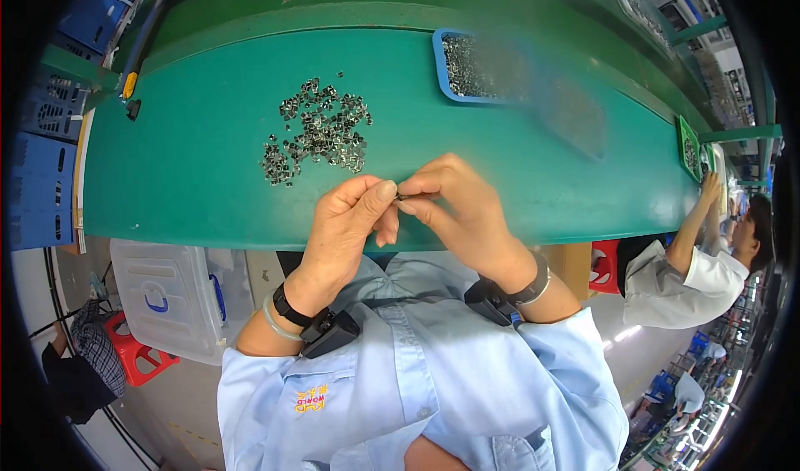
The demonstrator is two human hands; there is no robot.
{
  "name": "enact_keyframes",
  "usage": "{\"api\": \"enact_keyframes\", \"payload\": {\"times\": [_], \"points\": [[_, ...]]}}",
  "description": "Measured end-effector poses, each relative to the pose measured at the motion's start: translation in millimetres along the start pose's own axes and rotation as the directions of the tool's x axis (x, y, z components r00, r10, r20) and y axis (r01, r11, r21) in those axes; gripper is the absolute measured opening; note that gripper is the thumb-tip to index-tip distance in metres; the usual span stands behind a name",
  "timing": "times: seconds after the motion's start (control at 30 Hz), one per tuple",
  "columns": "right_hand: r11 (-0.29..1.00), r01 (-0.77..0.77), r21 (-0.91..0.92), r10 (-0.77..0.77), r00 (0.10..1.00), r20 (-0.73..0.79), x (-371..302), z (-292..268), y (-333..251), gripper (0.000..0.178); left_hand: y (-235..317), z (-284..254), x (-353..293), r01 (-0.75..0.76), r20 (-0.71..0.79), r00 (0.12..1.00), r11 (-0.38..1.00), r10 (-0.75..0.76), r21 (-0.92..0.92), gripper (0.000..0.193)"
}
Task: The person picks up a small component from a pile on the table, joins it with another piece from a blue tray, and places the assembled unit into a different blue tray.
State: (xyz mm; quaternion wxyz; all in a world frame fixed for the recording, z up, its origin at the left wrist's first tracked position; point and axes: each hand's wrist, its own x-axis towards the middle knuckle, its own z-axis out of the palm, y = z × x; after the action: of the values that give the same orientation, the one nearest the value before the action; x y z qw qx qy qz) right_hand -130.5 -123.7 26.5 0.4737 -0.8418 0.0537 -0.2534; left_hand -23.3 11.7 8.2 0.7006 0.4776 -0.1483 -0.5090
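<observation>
My left hand (348,221) and my right hand (463,212) meet over the near edge of the green table mat (200,121). Between the pinched fingertips of both is a small dark metal part (399,195), mostly hidden by the fingers. Beyond my left hand lies a loose pile of small shiny metal parts (325,129), with a few strays around it. Farther back on the right, a blue tray (440,64) holds many similar small parts; a blurred patch covers its right side.
Near the far left corner are a yellow-tipped tool (129,85) and a small black object (134,109). A clear plastic bin (158,292) stands below the table at left. Rightward, a co-worker (696,279) reaches toward a green tray (689,148). Red stools (137,350) stand on both sides.
</observation>
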Motion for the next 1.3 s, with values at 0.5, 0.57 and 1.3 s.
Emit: {"api": "enact_keyframes", "payload": {"times": [0.5, 0.57, 1.3], "points": [[0.979, 0.102, -0.178, -0.115, 0.991, -0.063, -3.4, -3.1, 6.0, 0.022, 3.8, 7.5, -0.5, 0.095, 0.088, 0.993, 0.971, -0.077, -0.22, 0.021], [0.98, 0.11, -0.166, -0.124, 0.989, -0.078, -4.2, -2.0, 5.8, 0.022, 2.2, 7.0, 0.2, 0.089, 0.094, 0.993, 0.965, -0.068, -0.247, 0.019], [0.981, 0.113, -0.155, -0.125, 0.99, -0.065, -4.5, -6.0, 12.8, 0.019, 6.0, 10.3, 2.1, 0.022, 0.053, 0.998, 0.995, -0.016, -0.101, 0.014]]}}
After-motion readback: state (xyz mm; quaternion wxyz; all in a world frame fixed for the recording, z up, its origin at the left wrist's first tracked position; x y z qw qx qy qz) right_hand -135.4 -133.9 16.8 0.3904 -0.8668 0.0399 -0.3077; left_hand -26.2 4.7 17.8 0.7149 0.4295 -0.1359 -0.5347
